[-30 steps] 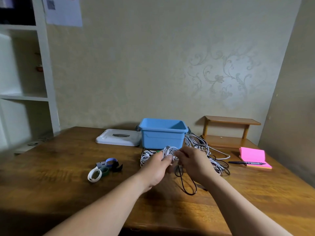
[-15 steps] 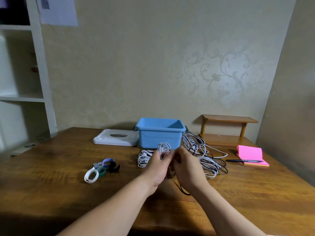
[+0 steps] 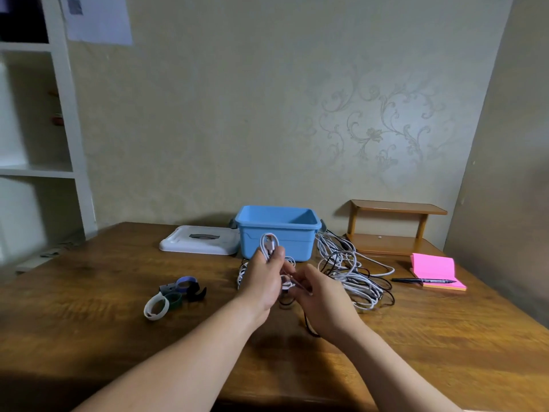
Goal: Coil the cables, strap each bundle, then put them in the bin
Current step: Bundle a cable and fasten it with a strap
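My left hand [image 3: 263, 281] grips a small coil of white cable [image 3: 269, 243], whose loops stick up above the fingers in front of the blue bin [image 3: 277, 231]. My right hand [image 3: 322, 295] pinches the loose end of that same cable between the two hands. A black cable [image 3: 309, 328] hangs below my right hand onto the table. A tangled heap of white and black cables [image 3: 350, 269] lies right of the bin. Several straps [image 3: 175, 295], white, green, purple and black, lie on the table to the left.
The bin's white lid [image 3: 199, 243] lies flat left of the bin. A small wooden shelf [image 3: 392, 227] stands at the back right. A pink notepad [image 3: 436, 270] with a black pen [image 3: 421, 281] lies near the right edge. White shelving [image 3: 38, 114] rises at the left.
My left hand has lifted the white coil higher, up in front of the bin. My right hand has shifted lower and to the right along the cable.
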